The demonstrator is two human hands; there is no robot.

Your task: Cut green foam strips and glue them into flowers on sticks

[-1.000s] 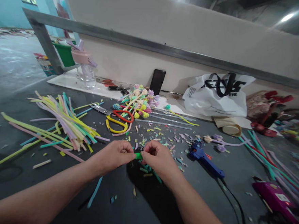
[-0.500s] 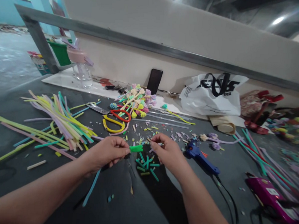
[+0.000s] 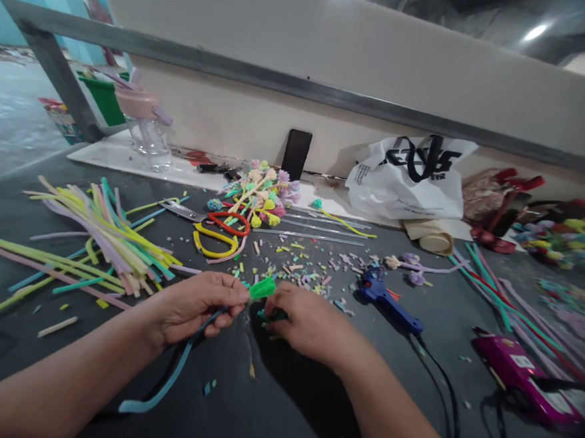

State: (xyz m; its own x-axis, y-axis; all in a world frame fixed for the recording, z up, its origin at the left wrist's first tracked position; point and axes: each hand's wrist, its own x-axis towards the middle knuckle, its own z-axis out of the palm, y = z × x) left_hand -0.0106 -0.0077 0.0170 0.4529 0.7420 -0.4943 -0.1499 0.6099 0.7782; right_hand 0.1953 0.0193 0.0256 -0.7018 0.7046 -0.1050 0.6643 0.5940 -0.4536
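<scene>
My left hand (image 3: 209,305) is closed in a pinch on a fuzzy blue pipe cleaner (image 3: 157,390). Its long tail hangs down and bends toward me. A bright green fuzzy bundle (image 3: 262,288) sticks out past the fingertips at the pipe cleaner's end. My right hand (image 3: 310,323) is lowered just right of that bundle, over the short green cut pieces (image 3: 264,316). A gap shows between its thumb and bent forefinger, with green pieces around the tips. The hand covers most of that pile.
Loose pipe cleaners (image 3: 116,233) lie at left near scissors (image 3: 216,230). Pipe-cleaner flowers (image 3: 261,193) stand behind, before a black phone (image 3: 296,154). Colourful scraps (image 3: 309,267) litter the middle. A blue glue gun (image 3: 389,302) with a cord and a magenta device (image 3: 524,375) lie at right.
My right hand has moved down and left onto the short green pieces. My left hand has tilted the green bundle upward, and more of the blue tail shows. The view has shifted slightly.
</scene>
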